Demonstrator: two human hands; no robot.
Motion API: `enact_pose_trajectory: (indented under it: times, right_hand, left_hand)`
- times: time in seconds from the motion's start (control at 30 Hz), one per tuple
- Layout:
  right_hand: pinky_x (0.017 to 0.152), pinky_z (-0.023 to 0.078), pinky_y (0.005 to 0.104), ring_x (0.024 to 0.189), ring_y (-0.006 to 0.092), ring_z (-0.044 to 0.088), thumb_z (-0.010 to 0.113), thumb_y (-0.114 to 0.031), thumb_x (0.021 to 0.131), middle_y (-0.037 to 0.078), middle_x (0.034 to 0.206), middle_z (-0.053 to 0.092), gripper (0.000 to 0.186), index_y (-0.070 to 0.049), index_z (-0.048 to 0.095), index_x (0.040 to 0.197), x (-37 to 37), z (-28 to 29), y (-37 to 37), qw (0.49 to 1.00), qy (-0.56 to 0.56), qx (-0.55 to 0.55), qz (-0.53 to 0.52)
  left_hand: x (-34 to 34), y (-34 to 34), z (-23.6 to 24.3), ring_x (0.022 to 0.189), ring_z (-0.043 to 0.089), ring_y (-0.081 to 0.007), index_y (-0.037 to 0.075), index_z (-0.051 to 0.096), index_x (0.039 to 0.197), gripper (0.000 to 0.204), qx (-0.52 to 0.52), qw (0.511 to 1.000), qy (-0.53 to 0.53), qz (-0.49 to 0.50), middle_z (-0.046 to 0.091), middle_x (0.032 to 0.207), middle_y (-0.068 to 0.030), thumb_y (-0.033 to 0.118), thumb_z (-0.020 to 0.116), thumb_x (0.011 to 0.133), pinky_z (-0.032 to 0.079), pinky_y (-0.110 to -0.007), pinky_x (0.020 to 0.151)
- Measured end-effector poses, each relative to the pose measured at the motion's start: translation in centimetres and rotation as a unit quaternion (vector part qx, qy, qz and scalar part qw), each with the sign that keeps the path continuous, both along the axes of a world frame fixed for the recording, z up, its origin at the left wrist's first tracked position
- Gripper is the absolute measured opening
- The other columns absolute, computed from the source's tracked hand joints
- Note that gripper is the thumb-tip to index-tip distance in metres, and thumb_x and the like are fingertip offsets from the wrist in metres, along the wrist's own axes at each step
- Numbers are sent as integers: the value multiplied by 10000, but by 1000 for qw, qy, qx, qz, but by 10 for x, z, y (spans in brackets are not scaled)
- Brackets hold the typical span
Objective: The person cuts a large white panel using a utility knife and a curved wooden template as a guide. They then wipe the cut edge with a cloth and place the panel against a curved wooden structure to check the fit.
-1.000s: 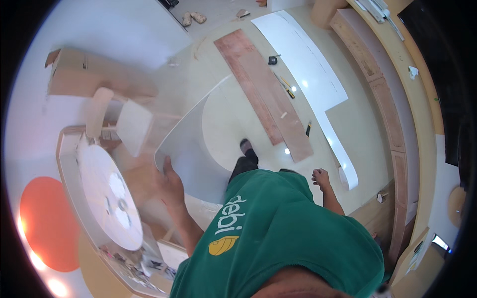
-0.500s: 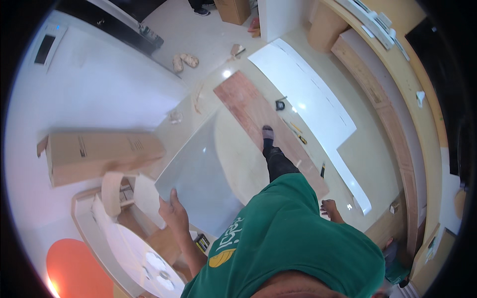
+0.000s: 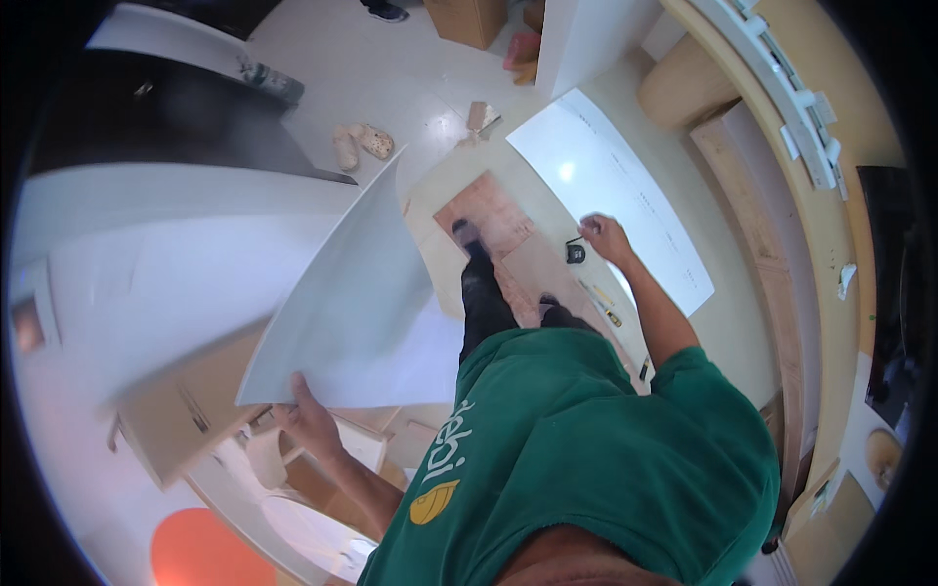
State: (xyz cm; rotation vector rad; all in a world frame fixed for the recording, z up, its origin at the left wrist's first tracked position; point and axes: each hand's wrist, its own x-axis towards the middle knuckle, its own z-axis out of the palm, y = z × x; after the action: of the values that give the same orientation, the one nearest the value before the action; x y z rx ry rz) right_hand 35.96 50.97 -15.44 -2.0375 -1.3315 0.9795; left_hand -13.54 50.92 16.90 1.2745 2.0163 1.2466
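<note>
My left hand (image 3: 311, 422) grips the near edge of a large thin whitish sheet (image 3: 357, 293), thumb on top. The sheet is tilted and bowed, its far corner raised. My right hand (image 3: 604, 237) reaches forward over the floor with its fingers loosely bent and apart, and nothing shows in it. Just below it in the picture is a black tape measure (image 3: 575, 253), beside a reddish-brown board (image 3: 503, 217). My feet are on or over this board. A white panel (image 3: 625, 181) with a curved outer edge lies right of the board.
A yellow-handled tool (image 3: 612, 317) lies beside the board. Left stand a long cardboard box (image 3: 186, 410) and a pale curved piece of furniture (image 3: 230, 498). A curved wooden counter (image 3: 747, 210) runs along the right. Ahead are slippers (image 3: 362, 145), another carton (image 3: 467, 21) and another person's shoe (image 3: 386, 12).
The sheet has risen and tilted upward in my left hand. My right hand has swung forward from beside my body to near the tape measure. My view has shifted, and both feet now show.
</note>
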Motion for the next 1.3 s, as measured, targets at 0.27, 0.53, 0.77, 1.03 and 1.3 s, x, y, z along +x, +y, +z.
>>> enact_pose_trajectory:
  times: [0.27, 0.53, 0.77, 1.03, 1.3]
  right_hand:
    - [715, 513, 471, 760, 388, 654, 640, -366, 852, 197, 762, 667, 349, -29, 690, 775, -45, -173, 178, 981, -99, -149, 75]
    - [813, 534, 480, 883, 391, 662, 628, -144, 805, 190, 947, 681, 531, -138, 527, 1326, -61, -486, 386, 968, -139, -171, 123]
    - [832, 532, 476, 988, 343, 662, 478, -122, 930, 176, 921, 676, 519, -160, 394, 1441, -63, -616, 536, 950, -192, -234, 72]
    - [862, 538, 442, 1001, 366, 647, 555, -290, 961, 184, 1246, 544, 349, -11, 567, 1171, -26, -529, 437, 969, 16, -245, -8]
    - [849, 564, 389, 982, 253, 653, 585, -379, 966, 143, 1166, 532, 518, 38, 467, 1250, -16, -171, 248, 739, 509, -144, -417]
  left_hand:
    - [16, 246, -112, 766, 623, -165, -129, 662, 983, 251, -268, 932, 243, -32, 697, 909, -133, 111, 587, 972, 500, -285, 668]
    - [-22, 354, -242, 824, 597, -181, -113, 628, 975, 254, -255, 913, 320, 13, 669, 934, -142, 140, 624, 951, 495, -326, 761]
    - [16, 405, -330, 894, 639, -211, -67, 485, 1193, 401, -210, 892, 397, -61, 664, 1030, -158, 38, 705, 876, 522, -291, 795]
    - [4, 395, -329, 885, 606, -213, -91, 556, 1105, 279, -244, 900, 349, -94, 654, 999, -140, 119, 636, 940, 500, -335, 812]
    - [65, 405, -233, 826, 593, -193, -70, 609, 1007, 121, -205, 924, 237, -221, 628, 923, -113, 30, 569, 951, 488, -318, 746]
